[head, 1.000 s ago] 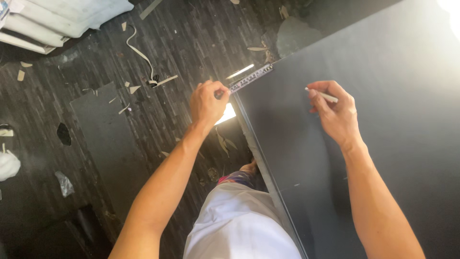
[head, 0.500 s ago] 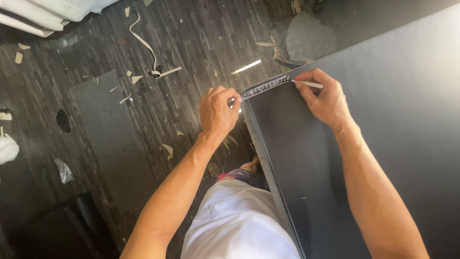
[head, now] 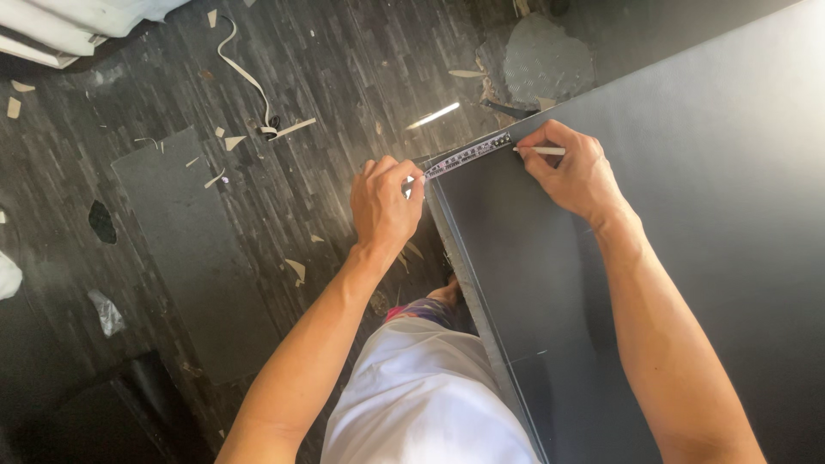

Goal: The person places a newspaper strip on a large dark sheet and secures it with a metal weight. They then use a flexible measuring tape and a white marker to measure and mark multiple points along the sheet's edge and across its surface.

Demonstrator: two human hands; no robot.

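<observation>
Now left hand (head: 384, 202) pinches ruler (head: 468, 155) end at dark board (head: 670, 215) edge, fingers clamped on it. Right hand (head: 577, 172) grips white pencil (head: 543, 151), tip at ruler's far end. Pale scraps (head: 258, 86) litter dark floor (head: 344, 60).

L hand (head: 384, 202) & R hand (head: 577, 174) both fisted, arms stretched fwd.

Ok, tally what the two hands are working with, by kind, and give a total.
Hands: 2, left hand and right hand
Measuring tape: 1, tape stretched between the hands
White marker: 1, marker in the right hand
Dark panel: 1, panel under the tape
Total: 5
</observation>
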